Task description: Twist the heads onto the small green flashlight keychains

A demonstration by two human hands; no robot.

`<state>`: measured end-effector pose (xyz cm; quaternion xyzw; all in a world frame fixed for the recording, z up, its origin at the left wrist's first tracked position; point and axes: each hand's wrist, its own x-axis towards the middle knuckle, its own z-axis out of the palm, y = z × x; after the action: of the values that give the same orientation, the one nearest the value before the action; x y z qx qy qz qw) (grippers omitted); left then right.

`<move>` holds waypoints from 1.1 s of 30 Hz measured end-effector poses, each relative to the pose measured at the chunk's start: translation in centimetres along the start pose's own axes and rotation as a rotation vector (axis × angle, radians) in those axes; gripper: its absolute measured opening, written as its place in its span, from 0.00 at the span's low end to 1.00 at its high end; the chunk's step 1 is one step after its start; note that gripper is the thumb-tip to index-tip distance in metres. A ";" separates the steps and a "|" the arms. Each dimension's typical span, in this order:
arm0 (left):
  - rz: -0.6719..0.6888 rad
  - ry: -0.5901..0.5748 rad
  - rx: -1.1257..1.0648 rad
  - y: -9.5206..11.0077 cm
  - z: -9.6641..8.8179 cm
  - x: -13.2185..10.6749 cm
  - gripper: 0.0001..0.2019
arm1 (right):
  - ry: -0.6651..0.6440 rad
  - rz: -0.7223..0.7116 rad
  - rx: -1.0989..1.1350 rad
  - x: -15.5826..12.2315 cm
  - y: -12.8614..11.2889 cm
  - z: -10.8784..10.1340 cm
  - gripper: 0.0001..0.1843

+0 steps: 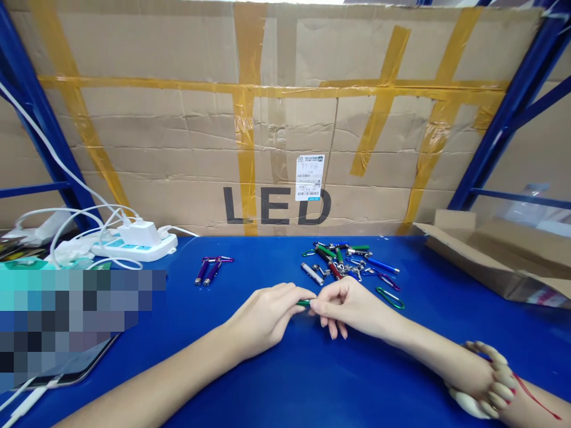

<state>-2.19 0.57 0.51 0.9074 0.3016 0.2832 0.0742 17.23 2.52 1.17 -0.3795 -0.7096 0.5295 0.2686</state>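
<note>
My left hand (274, 312) is closed around a small green flashlight (304, 302), of which only a short stretch shows between the fingers. At its right end, my right hand (350, 306) pinches the tip with thumb and forefinger; exactly what lies between those fingertips is hidden. Just beyond my right hand is a loose pile of small flashlights (377, 263) and clips in green, blue, red and silver. One green carabiner (391, 298) lies apart, right of my right hand. Two purple flashlights (209, 272) with a purple carabiner (223, 259) lie side by side farther left.
A white power strip (154, 247) with chargers and tangled cables sits at the back left. In front of it lies a phone (84, 367) with a cable plugged in, partly blurred. An open cardboard box (473, 261) stands right. Behind the blue table (339, 386) rises a large taped carton (187, 148).
</note>
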 end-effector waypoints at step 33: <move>0.156 -0.015 0.051 -0.4 0.5 -0.5 0.10 | 0.241 -0.462 -0.471 -1.5 -1.0 -0.6 0.19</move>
<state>-2.39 0.63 -0.27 0.9319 0.2363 0.2734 0.0309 18.32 1.48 2.32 -0.3203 -0.8425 0.2280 0.3681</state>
